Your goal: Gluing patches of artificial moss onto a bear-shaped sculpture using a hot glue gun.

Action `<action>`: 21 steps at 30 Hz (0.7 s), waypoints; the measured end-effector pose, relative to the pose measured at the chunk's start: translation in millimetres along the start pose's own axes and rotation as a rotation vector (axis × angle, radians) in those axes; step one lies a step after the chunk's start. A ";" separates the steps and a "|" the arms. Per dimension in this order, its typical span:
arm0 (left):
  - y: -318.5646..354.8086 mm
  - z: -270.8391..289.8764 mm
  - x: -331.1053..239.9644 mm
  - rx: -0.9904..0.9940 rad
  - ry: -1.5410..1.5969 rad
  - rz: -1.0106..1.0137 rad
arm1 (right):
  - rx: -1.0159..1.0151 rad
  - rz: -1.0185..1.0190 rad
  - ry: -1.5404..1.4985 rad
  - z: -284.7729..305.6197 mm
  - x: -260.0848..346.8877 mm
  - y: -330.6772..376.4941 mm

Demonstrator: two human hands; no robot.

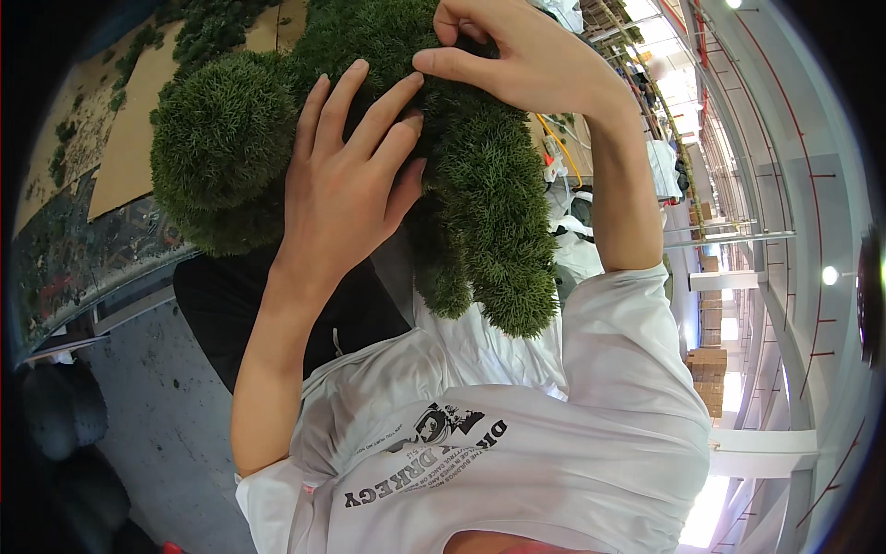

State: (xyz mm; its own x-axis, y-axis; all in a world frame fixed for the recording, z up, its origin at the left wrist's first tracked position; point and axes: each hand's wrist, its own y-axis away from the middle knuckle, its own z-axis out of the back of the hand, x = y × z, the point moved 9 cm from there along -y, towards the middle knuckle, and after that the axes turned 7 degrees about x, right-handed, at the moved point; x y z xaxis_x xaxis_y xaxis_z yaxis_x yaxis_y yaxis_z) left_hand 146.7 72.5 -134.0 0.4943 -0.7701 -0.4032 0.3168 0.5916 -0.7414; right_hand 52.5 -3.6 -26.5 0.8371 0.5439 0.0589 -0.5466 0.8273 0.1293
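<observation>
A bulky figure of green artificial foliage (494,198), with rounded and leg-like parts, lies across my lap and the table edge. My left hand (355,175) rests on it with the fingers spread. Farther right, my right hand (526,60) bends over the top of the foliage. Its fingers are curled and the thumb points toward the left fingertips. Whatever those fingers grip, if anything, is too small or hidden among the greenery. A big round ball-like part (221,129) of the figure bulges out left of my left hand.
On the left stands a worktable (120,240) with a stained edge, carrying cardboard (134,152) and loose green scraps (208,28). Dark rounded objects (65,411) sit on the grey floor (175,406). White bags (577,254) lie to the right, with stacked cartons (706,379) beyond.
</observation>
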 end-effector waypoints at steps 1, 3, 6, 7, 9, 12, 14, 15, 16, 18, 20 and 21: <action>-0.1 0.1 -0.3 0.001 0.001 -0.002 | -0.001 -0.002 -0.001 -0.3 -0.1 1.5; 0.5 -0.1 1.3 0.018 -0.004 0.011 | -0.019 0.078 0.029 -0.5 7.4 4.5; -2.1 3.5 -1.8 -0.005 -0.024 -0.015 | -0.100 0.018 -0.091 17.7 7.4 19.3; -2.1 3.9 -1.4 -0.005 -0.028 -0.013 | -0.101 0.023 -0.093 18.4 8.9 23.9; -2.1 2.5 -1.1 0.019 -0.016 -0.003 | -0.103 -0.145 -0.147 18.4 -5.6 34.6; -0.8 0.7 1.0 0.047 -0.046 0.011 | -0.114 -0.030 0.003 7.4 4.7 25.3; 0.4 3.0 1.5 0.062 -0.050 0.007 | -0.145 -0.025 0.014 6.0 12.2 20.9; 0.8 1.3 1.6 0.068 -0.059 0.010 | -0.175 -0.011 0.058 7.5 18.3 22.1; 0.3 -0.6 0.3 0.077 -0.058 0.004 | -0.207 0.008 0.099 10.1 24.4 21.2; -6.2 0.2 -5.6 0.043 -0.060 -0.016 | -0.052 -0.135 0.113 16.5 6.3 7.8; -5.7 -0.2 -4.5 0.053 -0.068 -0.015 | 0.101 -0.279 0.014 17.1 11.4 6.5; -5.4 -0.4 -3.8 0.057 -0.069 -0.013 | 0.097 -0.278 0.011 13.9 5.4 5.3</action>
State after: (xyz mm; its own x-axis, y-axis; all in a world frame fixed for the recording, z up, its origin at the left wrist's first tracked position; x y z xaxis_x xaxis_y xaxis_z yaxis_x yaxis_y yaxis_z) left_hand 142.7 72.2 -128.7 0.5438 -0.7605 -0.3548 0.3677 0.5960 -0.7138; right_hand 54.5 1.7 -11.8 0.9540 0.2999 -0.0024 -0.2911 0.9279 0.2328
